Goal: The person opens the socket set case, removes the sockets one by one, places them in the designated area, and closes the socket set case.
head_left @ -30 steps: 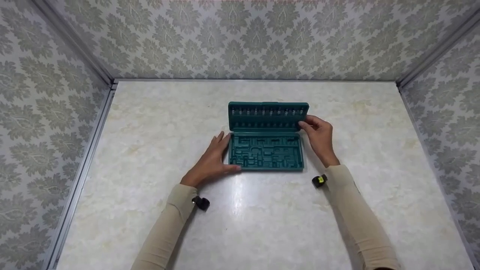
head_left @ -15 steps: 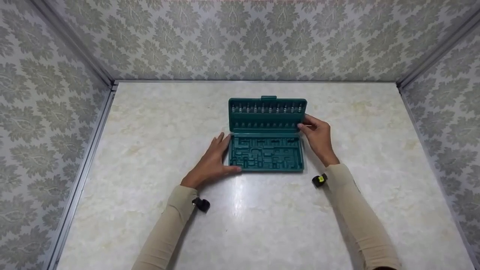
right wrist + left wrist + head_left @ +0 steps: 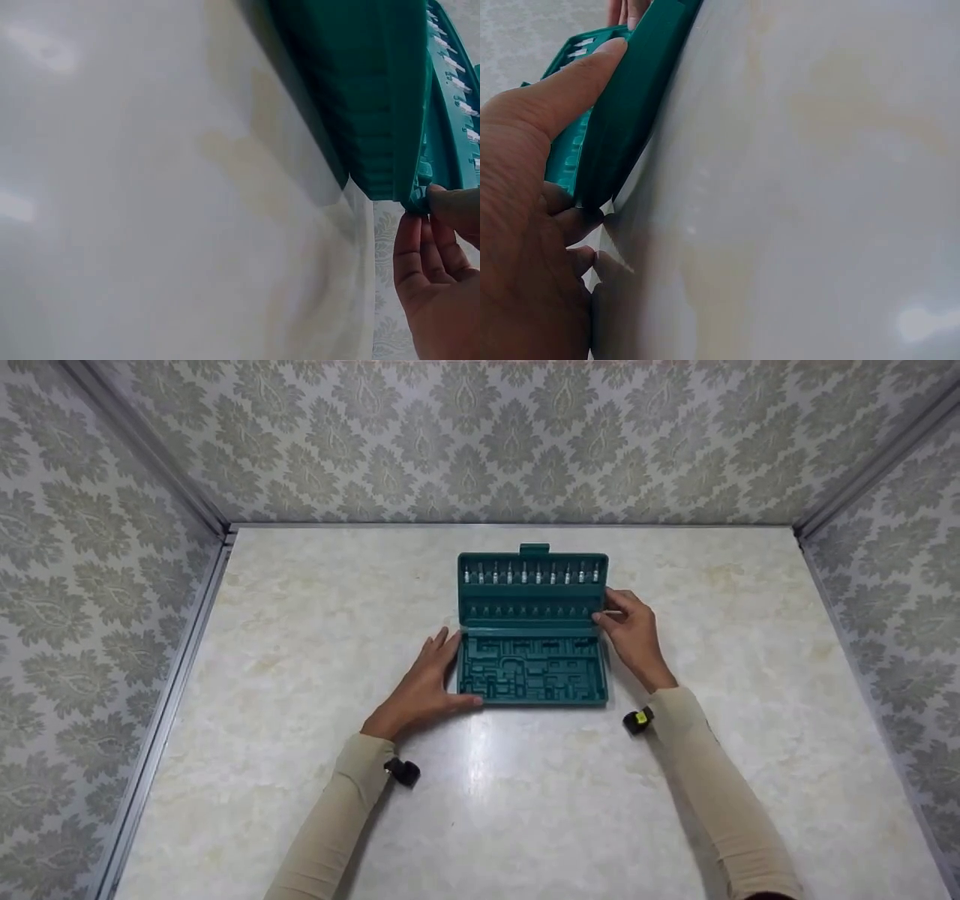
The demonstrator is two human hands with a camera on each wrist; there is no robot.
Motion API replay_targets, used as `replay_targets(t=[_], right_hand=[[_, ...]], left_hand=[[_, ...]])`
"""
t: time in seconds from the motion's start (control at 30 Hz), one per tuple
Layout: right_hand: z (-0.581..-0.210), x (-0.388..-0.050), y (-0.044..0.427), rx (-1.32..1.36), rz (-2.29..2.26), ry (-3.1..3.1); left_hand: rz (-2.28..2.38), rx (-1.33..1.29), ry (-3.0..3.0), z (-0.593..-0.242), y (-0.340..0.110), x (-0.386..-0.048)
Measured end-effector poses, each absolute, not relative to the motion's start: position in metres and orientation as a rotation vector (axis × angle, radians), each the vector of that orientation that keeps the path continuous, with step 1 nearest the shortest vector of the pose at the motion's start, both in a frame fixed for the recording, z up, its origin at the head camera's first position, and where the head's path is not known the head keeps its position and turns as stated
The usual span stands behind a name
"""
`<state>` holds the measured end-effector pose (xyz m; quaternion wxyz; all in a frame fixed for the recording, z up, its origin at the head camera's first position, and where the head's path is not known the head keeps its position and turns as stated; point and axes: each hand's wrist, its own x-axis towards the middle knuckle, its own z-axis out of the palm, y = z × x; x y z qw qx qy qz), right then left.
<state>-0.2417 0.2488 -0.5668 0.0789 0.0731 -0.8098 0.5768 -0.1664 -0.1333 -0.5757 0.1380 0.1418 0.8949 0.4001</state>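
A green plastic case (image 3: 531, 667) lies unfolded on the table, its base full of moulded recesses. Its raised lid (image 3: 529, 596) holds a row of several silver bits near the top. My left hand (image 3: 424, 682) grips the base's left end, thumb on the front edge and fingers along the side; the left wrist view shows that thumb lying over the case wall (image 3: 622, 112). At the lid's right edge my right hand (image 3: 636, 636) pinches the rim between thumb and fingers, and the right wrist view shows the same pinch at the corner (image 3: 416, 196).
The pale marbled table (image 3: 480, 810) reaches back to a patterned wall (image 3: 510, 442), with more patterned walls at left and right. A small black device is on each wrist, the right one (image 3: 638, 721) with a yellow mark.
The lid has tilted further back, and its latch tab and bits show more. My right hand has moved slightly left with the lid's edge. My left hand has stayed nearly still on the base.
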Motion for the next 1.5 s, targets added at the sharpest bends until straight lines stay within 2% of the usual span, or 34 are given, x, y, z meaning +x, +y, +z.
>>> replay_targets(t=[1.5], right_hand=[[-0.5697, -0.2467, 0.2452, 0.13, 1.691, -2.57]], left_hand=[[1.151, 0.363, 2.604, -0.5768, -0.1317, -0.1622]])
